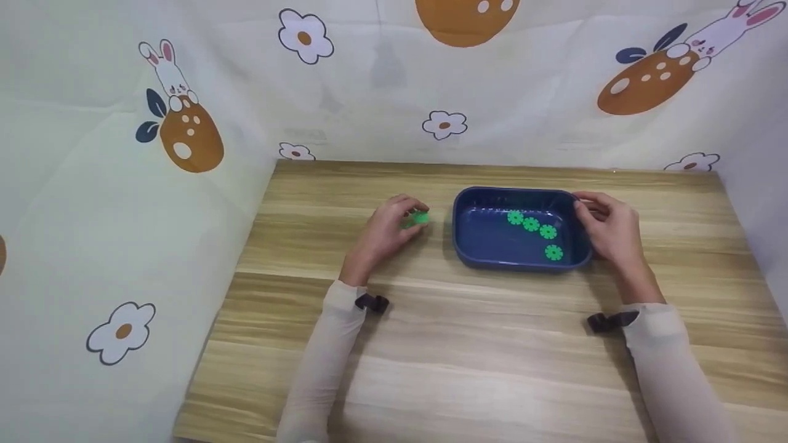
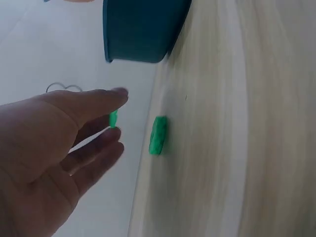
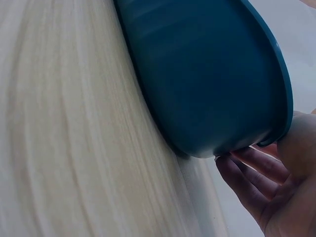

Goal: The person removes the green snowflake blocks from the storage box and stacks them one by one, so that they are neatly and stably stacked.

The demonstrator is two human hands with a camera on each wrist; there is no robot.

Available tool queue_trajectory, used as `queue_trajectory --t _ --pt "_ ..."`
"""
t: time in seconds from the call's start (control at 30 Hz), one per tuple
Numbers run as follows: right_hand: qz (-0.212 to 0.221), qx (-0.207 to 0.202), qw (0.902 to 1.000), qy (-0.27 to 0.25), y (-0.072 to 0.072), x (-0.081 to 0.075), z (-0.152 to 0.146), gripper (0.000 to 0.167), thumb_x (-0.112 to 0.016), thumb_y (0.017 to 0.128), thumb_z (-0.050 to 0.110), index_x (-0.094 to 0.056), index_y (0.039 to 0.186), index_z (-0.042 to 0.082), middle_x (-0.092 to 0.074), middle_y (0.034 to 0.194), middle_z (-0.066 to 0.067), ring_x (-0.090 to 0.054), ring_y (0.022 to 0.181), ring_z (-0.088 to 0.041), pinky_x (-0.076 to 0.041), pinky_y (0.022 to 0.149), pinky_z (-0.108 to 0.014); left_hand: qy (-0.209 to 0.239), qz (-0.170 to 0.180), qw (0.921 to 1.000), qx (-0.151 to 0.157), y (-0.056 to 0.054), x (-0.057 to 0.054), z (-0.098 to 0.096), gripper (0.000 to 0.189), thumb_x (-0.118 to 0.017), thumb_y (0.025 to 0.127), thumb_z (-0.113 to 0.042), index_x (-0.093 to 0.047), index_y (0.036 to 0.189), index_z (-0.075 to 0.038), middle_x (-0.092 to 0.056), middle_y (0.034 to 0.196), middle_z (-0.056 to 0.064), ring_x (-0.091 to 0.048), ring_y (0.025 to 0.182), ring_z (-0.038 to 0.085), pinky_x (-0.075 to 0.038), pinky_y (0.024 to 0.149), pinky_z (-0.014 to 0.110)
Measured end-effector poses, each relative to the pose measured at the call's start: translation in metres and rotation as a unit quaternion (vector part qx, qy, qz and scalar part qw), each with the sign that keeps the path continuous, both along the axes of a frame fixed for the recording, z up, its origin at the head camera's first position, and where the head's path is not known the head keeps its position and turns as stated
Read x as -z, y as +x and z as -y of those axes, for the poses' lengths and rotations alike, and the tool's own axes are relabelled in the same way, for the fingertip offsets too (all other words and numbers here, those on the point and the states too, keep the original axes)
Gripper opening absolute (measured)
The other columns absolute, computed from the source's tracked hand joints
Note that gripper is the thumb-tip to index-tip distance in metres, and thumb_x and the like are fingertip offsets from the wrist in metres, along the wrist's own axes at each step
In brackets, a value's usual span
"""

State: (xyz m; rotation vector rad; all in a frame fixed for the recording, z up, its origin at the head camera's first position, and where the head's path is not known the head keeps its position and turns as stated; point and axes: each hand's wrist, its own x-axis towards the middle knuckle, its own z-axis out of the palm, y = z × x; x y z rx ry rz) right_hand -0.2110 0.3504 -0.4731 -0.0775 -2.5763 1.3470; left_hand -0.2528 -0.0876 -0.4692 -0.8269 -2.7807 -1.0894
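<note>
My left hand (image 1: 388,229) pinches a small green plastic piece (image 2: 113,119) between thumb and fingers, to the left of the blue tub. Just below those fingers, a thicker green piece (image 2: 158,135) rests on the wooden table, seen in the left wrist view. My right hand (image 1: 609,226) grips the right end of the blue tub (image 1: 517,266), thumb at the rim and fingers against the outside wall. Several flat green notched discs (image 1: 530,224) lie on the tub's floor, toward its right side.
The wood-grain table (image 1: 468,351) runs back to a patterned cloth (image 1: 381,111) hung behind it and along both sides. Small black wrist mounts (image 1: 373,303) sit on both sleeves.
</note>
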Motion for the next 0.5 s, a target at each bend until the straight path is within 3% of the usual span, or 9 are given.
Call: queue_trajectory --t 0.5 --pt "0.027 0.005 0.9996 0.009 0.001 -0.003 0.000 0.039 -0.067 0.108 0.033 -0.075 0.134 0.006 -0.078 0.126 -0.021 -0.063 0.097 0.016 -0.052 0.090 -0.003 -0.029 0.057 0.9979 0.011 -0.004 0.006 0.017 0.030 -0.088 0.093 -0.020 -0.079 0.118 -0.006 -0.078 0.118 0.010 -0.073 0.112 0.026 -0.061 0.101 0.043"
